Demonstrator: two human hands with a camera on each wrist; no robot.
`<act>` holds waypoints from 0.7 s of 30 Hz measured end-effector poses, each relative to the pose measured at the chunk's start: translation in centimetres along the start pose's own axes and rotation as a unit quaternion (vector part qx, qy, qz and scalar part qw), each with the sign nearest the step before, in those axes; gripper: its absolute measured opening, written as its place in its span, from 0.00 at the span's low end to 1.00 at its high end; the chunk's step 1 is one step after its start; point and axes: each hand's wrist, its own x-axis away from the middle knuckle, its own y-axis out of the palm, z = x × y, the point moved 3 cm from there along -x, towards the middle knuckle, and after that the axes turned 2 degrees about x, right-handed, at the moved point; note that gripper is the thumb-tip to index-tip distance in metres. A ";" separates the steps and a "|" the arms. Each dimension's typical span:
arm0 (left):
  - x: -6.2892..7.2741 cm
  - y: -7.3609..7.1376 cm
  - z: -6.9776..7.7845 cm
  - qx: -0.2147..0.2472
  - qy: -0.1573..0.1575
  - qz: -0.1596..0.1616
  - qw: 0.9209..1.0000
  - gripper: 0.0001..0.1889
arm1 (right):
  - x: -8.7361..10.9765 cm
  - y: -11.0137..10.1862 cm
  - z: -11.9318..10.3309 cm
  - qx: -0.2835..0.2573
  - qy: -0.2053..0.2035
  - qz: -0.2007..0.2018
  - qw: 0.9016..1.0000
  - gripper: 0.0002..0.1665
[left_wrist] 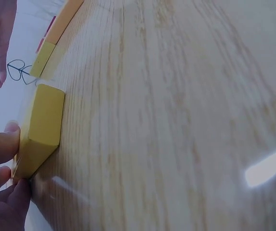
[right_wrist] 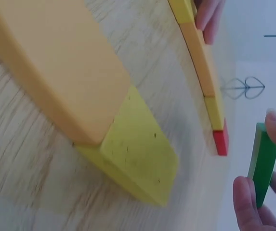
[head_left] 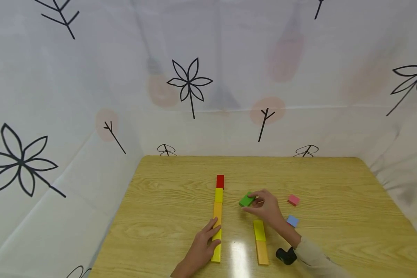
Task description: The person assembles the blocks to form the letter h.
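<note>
A straight row of blocks lies on the wooden table, with a red block (head_left: 220, 182) at its far end, then a yellow block (head_left: 218, 195), an orange block (head_left: 217, 209) and yellow at the near end. My left hand (head_left: 202, 247) holds the row near that end, thumb and fingertips about the near yellow block (left_wrist: 46, 115) in the left wrist view. Right of the row, my right hand (head_left: 266, 210) pinches a green block (head_left: 246, 200) between thumb and fingers. In the right wrist view the green block (right_wrist: 264, 163) stands tilted in the fingers.
A shorter row, a yellow block (head_left: 259, 231) end to end with an orange block (head_left: 262, 253), lies right of the long one. Further right are a pink block (head_left: 293, 199) and a blue block (head_left: 292, 221). White patterned cloth (head_left: 208, 131) hangs behind the table (head_left: 160, 193).
</note>
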 end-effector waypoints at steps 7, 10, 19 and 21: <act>-0.1 0.2 -0.6 0.004 -0.014 -0.001 1.000 0.24 | -0.6 2.2 0.1 0.042 0.056 0.008 0.997 0.22; -0.1 0.2 -0.7 0.008 -0.011 0.001 1.000 0.24 | -1.0 3.1 0.1 0.059 0.074 0.001 0.996 0.22; -0.2 0.3 -0.9 0.011 -0.018 0.000 1.000 0.24 | -1.4 5.7 0.1 0.123 0.073 -0.027 0.989 0.25; -0.2 0.3 -1.0 0.011 -0.026 -0.002 1.000 0.24 | -1.4 6.1 0.2 0.131 0.071 -0.034 0.988 0.27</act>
